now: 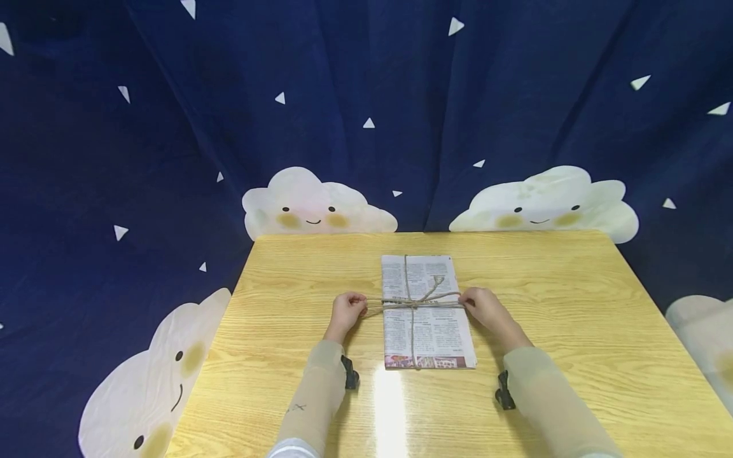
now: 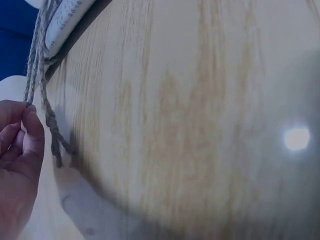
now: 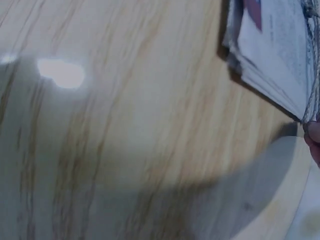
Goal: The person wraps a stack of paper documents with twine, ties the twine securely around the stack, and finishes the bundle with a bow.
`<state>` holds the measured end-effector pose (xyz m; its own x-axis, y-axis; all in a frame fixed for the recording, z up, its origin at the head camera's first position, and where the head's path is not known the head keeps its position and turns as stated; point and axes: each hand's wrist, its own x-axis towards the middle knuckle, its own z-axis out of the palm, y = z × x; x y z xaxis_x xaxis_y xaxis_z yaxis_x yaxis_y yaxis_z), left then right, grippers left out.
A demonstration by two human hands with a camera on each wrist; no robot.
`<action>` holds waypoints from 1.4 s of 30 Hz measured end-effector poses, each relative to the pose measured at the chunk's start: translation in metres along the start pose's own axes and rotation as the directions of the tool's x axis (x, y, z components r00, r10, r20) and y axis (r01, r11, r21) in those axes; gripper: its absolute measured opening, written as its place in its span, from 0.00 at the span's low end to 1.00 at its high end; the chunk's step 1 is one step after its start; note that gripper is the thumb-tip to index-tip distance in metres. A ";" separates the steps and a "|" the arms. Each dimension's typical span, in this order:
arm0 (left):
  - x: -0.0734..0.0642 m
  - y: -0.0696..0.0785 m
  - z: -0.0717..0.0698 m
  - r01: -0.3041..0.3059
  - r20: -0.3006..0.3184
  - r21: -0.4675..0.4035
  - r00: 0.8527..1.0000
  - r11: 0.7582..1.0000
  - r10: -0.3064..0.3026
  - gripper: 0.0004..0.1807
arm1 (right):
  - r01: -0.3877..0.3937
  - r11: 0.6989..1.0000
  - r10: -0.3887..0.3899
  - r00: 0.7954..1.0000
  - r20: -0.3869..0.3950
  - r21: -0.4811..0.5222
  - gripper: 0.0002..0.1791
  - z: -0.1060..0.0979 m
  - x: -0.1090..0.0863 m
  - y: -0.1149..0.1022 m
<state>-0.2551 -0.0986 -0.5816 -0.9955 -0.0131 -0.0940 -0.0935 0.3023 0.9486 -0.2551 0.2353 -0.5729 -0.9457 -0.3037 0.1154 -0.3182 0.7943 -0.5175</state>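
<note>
A folded stack of newspapers (image 1: 438, 340) lies on the table with brown twine (image 1: 412, 331) crossed over it lengthwise and widthwise. Loops and ends of the twine meet near the middle of the stack. Just off its left edge, my left hand (image 1: 347, 312) pinches a twine loop between thumb and fingertips; a knotted loose end (image 2: 54, 125) hangs beside that hand in the left wrist view. At the right edge my right hand (image 1: 483, 306) pinches another loop. Only the fingertips (image 3: 314, 131) of this hand show in the right wrist view.
The stack lies on a light wooden table (image 1: 286, 267). A dark blue curtain (image 1: 343, 63) with white triangles and smiling clouds hangs behind the table and along its sides. Small black wrist devices (image 1: 504, 391) sit on both sleeves.
</note>
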 end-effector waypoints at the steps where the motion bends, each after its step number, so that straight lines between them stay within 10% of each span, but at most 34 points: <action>1: 0.000 0.001 0.000 -0.007 -0.004 0.018 1.000 1.000 0.007 0.08 | 0.011 1.000 -0.011 1.000 -0.003 -0.007 0.05 0.001 0.000 0.001; 9: -0.001 0.000 -0.002 -0.039 -0.014 0.104 0.999 0.994 0.041 0.07 | 0.050 0.999 -0.051 0.998 -0.030 -0.022 0.05 0.003 -0.002 0.005; 22: -0.002 -0.002 0.003 -0.070 0.002 -0.100 0.998 0.993 0.070 0.10 | 0.003 0.996 0.004 0.997 -0.083 0.090 0.09 0.003 0.010 -0.014; 31: -0.018 0.026 0.001 -0.067 0.025 -0.162 0.997 0.985 0.072 0.12 | 0.160 0.986 -0.161 0.986 -0.034 -0.050 0.07 0.018 0.034 -0.043; 42: 0.000 -0.007 0.012 -0.056 -0.027 -0.150 0.998 0.987 0.053 0.09 | 0.165 0.949 -0.171 0.985 0.002 -0.268 0.02 0.032 0.040 -0.046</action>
<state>-0.2541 -0.0896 -0.5915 -0.9991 -0.0227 -0.0359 -0.0390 0.1559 0.9870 -0.2759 0.1699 -0.5717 -0.8772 -0.4364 0.2002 -0.4761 0.8447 -0.2445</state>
